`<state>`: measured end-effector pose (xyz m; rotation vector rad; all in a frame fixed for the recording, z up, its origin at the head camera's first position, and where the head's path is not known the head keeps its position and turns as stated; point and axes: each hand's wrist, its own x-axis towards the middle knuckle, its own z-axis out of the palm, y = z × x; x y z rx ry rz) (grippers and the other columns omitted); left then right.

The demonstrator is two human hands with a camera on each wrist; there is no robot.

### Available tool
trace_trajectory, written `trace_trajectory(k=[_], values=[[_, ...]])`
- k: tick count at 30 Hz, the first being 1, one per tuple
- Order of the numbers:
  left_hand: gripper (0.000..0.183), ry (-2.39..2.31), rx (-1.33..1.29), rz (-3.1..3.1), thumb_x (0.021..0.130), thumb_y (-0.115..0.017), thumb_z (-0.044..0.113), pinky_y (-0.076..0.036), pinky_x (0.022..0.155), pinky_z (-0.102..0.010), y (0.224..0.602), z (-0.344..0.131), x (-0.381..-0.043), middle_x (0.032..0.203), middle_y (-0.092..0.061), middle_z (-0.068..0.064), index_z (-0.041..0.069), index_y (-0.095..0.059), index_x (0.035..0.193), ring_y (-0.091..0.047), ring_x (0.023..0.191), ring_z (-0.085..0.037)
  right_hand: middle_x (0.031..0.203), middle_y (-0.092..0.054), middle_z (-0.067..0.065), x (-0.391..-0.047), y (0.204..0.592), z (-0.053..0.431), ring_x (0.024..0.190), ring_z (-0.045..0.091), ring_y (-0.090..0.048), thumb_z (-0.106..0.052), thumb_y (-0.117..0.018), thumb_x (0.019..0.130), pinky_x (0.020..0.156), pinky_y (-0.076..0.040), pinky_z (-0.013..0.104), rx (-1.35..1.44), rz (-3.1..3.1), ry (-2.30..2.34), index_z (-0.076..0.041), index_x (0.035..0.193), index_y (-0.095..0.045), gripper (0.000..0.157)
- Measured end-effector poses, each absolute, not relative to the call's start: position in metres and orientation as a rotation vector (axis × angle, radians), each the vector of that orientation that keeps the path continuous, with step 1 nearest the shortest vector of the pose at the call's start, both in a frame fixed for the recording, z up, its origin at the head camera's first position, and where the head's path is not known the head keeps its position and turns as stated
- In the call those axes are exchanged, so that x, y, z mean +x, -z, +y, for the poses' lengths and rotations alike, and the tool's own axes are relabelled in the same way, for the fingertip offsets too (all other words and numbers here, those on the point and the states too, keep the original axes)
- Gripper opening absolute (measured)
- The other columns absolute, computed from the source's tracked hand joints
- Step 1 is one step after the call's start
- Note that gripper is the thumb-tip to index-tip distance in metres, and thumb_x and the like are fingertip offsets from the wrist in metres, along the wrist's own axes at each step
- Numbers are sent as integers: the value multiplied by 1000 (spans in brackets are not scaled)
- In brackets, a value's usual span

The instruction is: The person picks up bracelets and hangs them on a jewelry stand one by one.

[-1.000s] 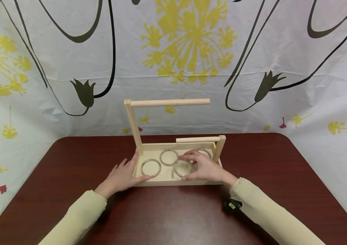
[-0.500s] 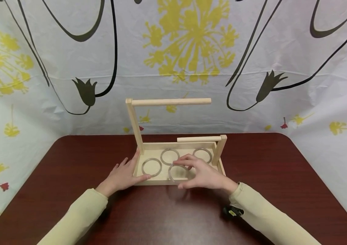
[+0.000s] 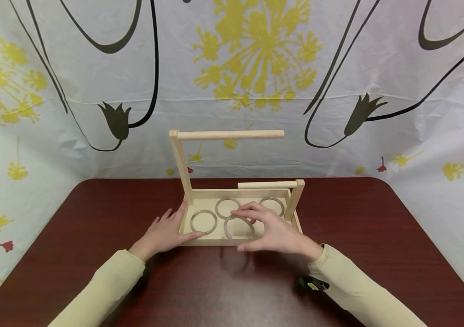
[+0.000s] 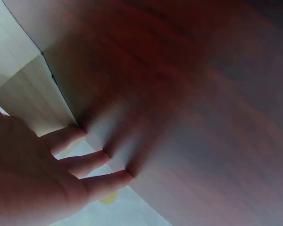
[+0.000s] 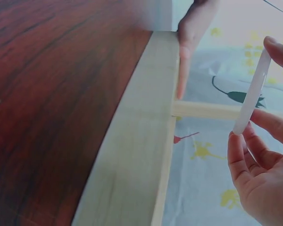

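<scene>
My right hand pinches a clear, pale plastic ring between thumb and fingertips, holding it tilted over the front edge of a light wooden tray. Inside the tray lie three similar rings: one at the front left, a middle ring towards the back, and a back right ring. My left hand rests at the tray's left end, fingers spread along its outside and thumb over the front rim. The left wrist view shows three of its fingers extended.
A tall post rises from the tray's left end, carrying a long horizontal rod. At the right end, a shorter post bears a lower rod pointing left. Beneath is a dark red-brown table; a patterned curtain hangs behind.
My right hand has lifted the ring from the tray's front right and brought it slightly forward over the front edge, towards me. My left hand stays at the tray's left end.
</scene>
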<state>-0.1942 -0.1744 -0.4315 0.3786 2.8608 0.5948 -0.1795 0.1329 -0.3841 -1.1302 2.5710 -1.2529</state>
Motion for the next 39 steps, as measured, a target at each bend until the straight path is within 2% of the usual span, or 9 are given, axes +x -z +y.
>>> trace_trajectory(k=[7,13,19,26,31,39], values=[[110,-588,392,2853,81,-50,77,-18,104,-67,433,-173,-196,149,-37,-18,15,1,156,-23,138,-47,125,-54,-6,-177,372,143,105,13,-53,-29,-87,71,86,-44,38,-1151,2618,1327,-19,132,-62,67],[110,-590,398,2854,82,-51,75,-18,104,-67,432,-172,-197,149,-37,-18,14,1,156,-24,138,-47,123,-58,-1,-179,363,156,96,15,-57,-24,-87,71,83,-47,34,-1230,2705,1370,-12,131,-61,67],[110,-592,402,2852,82,-51,76,-18,104,-68,431,-172,-196,149,-37,-19,13,1,156,-24,137,-47,124,-59,0,-180,353,169,93,16,-57,-17,-86,74,82,-46,29,-1238,2712,1449,-11,132,-59,65],[110,-603,392,2861,82,-52,75,-18,104,-67,430,-174,-195,149,-37,-19,14,1,157,-24,137,-48,122,-57,-3,-182,345,181,95,17,-58,-9,-83,75,81,-48,28,-1218,2703,1502,-11,133,-58,63],[111,-597,393,2872,81,-51,76,-20,103,-68,430,-175,-194,149,-37,-19,13,0,157,-25,137,-48,120,-57,-2,-182,341,189,95,24,-58,-6,-82,76,80,-49,27,-1190,2713,1516,-11,134,-57,63],[110,-600,390,2866,82,-51,75,-20,103,-68,430,-175,-192,148,-38,-20,13,0,157,-26,136,-48,121,-57,6,-182,337,202,92,19,-58,-1,-81,76,77,-48,24,-1194,2713,1529,-7,134,-57,63]])
